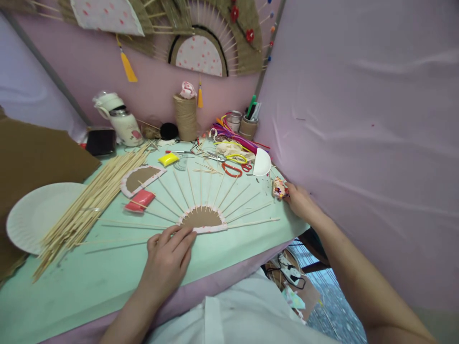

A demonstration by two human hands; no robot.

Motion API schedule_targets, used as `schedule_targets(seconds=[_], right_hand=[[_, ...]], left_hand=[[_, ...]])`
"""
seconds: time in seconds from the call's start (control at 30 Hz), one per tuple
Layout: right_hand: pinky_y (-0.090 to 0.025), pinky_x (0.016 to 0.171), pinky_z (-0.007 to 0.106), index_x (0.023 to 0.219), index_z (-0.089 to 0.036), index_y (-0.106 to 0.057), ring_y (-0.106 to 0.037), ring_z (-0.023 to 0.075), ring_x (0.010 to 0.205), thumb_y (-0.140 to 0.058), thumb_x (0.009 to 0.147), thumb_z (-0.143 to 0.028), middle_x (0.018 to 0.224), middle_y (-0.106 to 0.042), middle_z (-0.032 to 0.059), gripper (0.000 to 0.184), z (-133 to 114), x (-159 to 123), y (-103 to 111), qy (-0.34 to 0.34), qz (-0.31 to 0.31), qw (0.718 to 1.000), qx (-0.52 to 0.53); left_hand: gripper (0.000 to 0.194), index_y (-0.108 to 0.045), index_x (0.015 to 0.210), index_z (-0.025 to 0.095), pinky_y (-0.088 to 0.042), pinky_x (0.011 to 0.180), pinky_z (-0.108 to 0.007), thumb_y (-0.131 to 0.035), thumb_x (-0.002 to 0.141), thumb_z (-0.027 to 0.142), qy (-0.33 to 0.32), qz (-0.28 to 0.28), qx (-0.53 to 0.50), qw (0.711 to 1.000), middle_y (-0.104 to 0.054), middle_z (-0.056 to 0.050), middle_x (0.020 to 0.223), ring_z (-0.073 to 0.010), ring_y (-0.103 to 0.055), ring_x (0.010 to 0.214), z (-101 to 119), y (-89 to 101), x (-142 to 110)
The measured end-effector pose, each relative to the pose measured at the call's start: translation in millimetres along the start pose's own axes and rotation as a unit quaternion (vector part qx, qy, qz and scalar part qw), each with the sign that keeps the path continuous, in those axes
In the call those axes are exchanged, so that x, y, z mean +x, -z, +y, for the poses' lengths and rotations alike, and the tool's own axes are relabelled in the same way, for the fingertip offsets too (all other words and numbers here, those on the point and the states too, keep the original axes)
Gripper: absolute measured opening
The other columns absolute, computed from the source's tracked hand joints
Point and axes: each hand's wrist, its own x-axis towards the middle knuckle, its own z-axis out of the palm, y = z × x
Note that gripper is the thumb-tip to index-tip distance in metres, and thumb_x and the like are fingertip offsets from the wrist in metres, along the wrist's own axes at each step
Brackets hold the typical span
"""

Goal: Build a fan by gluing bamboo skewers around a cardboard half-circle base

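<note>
A half-round cardboard fan base [201,218] with a pink-dotted white edging lies in front of me, and thin bamboo sticks [201,188] spread out from its curved side. My left hand [168,251] lies with its fingers flat on the base's lower left corner. Over at the table's right edge, my right hand [299,203] has its fingers closed around a small floral-patterned object [279,188], whose kind I cannot make out. A second edged cardboard half-circle [141,180] is up to the left, close to a red packet [139,200].
A bundle of bamboo sticks [91,205] overlaps a white paper plate [39,215] at left. Farther back are a yellow packet [168,159], scissors [232,169], a white half-disc [262,162], a twine spool [185,117] and a bottle [124,122]. Finished fans [201,52] hang behind.
</note>
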Motion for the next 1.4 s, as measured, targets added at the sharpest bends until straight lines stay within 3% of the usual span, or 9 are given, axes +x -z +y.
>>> schedule_targets(seconds=[0.23,0.37,0.47,0.53,0.63,0.73,0.9,1.17,1.4], right_hand=[[-0.041,0.088,0.043,0.13,-0.003,-0.049,-0.05,0.0328,0.1,-0.041,0.092,-0.024,0.109,-0.056,0.0252,0.044,-2.1,-18.7,25.5,0.006,0.232,0.972,-0.024],[-0.042,0.09,0.045,0.13,-0.007,-0.051,-0.053,0.0329,0.103,-0.045,0.089,-0.026,0.109,-0.059,0.0228,0.046,-14.3,-41.3,57.2,-0.017,0.279,0.958,0.065],[-0.045,0.079,0.039,0.124,-0.015,-0.058,-0.056,0.0272,0.089,-0.045,0.088,-0.038,0.1,-0.062,0.0145,0.045,-24.5,-72.2,84.4,-0.054,0.274,0.939,0.198],[-0.043,0.066,0.033,0.11,-0.02,-0.064,-0.053,0.0203,0.07,-0.048,0.087,-0.045,0.081,-0.06,0.0059,0.038,-27.7,-93.2,97.4,-0.107,0.223,0.911,0.329],[-0.043,0.056,0.029,0.096,-0.022,-0.066,-0.05,0.017,0.061,-0.063,0.076,-0.054,0.068,-0.056,0.0008,0.038,-28.6,-118.0,104.1,-0.126,0.098,0.848,0.506],[-0.042,0.051,0.027,0.08,-0.021,-0.065,-0.05,0.0171,0.058,-0.072,0.065,-0.063,0.064,-0.056,0.0009,0.045,-36.1,-133.0,99.6,-0.105,-0.034,0.852,0.512],[-0.034,0.046,0.024,0.066,-0.02,-0.053,-0.038,0.0112,0.052,-0.056,0.076,-0.071,0.055,-0.046,-0.0029,0.052,-82.1,-132.2,86.3,0.006,-0.233,0.855,0.464],[-0.036,0.049,0.022,0.071,-0.019,-0.05,-0.047,0.0103,0.05,-0.05,0.086,-0.063,0.057,-0.051,-0.0021,0.047,-167.6,-77.2,73.9,0.153,-0.34,0.835,0.404],[-0.036,0.047,0.021,0.068,-0.018,-0.05,-0.048,0.008,0.044,-0.05,0.088,-0.059,0.06,-0.055,-0.0022,0.045,-198.3,-55.5,71.7,0.22,-0.391,0.831,0.33]], left_hand=[[0.024,-0.067,0.11,0.021,-0.033,0.085,-0.04,-0.055,0.091,0.012,-0.007,-0.005,0.002,1.0,-0.073,-0.005,0.113,-0.0256,-0.06,0.106,-0.1,0.7,1.0],[0.023,-0.067,0.109,0.02,-0.034,0.085,-0.04,-0.055,0.091,0.011,-0.006,-0.004,0.001,1.0,-0.073,-0.004,0.111,-0.0253,-0.059,0.106,0.8,1.2,0.8],[0.023,-0.066,0.109,0.02,-0.034,0.085,-0.04,-0.056,0.091,0.011,-0.002,-0.008,-0.002,1.0,-0.073,-0.004,0.112,-0.0249,-0.059,0.107,0.6,0.6,0.2],[0.022,-0.066,0.108,0.02,-0.033,0.085,-0.04,-0.056,0.091,0.011,-0.001,-0.008,-0.005,1.0,-0.073,-0.004,0.112,-0.0248,-0.059,0.107,0.0,0.0,-0.3],[0.022,-0.066,0.108,0.019,-0.033,0.085,-0.041,-0.055,0.091,0.011,0.001,-0.004,-0.009,1.0,-0.073,-0.004,0.112,-0.0248,-0.059,0.107,0.0,0.3,-1.3],[0.021,-0.066,0.108,0.02,-0.034,0.086,-0.04,-0.054,0.092,0.011,-0.014,0.008,-0.037,0.999,-0.073,-0.005,0.111,-0.0239,-0.059,0.107,3.4,3.5,-3.4],[0.022,-0.065,0.107,0.015,-0.04,0.082,-0.035,-0.052,0.091,0.008,-0.094,0.011,-0.1,0.99,-0.074,-0.007,0.104,-0.0188,-0.062,0.098,15.7,8.8,-8.6],[0.023,-0.066,0.101,0.014,-0.049,0.081,-0.033,-0.046,0.09,0.007,-0.121,-0.011,-0.123,0.985,-0.074,-0.009,0.098,-0.0176,-0.065,0.096,18.9,7.9,-7.7],[0.025,-0.065,0.098,0.014,-0.051,0.077,-0.032,-0.043,0.088,0.006,-0.117,-0.004,-0.157,0.981,-0.074,-0.009,0.092,-0.0164,-0.066,0.088,17.3,8.6,-9.8]])
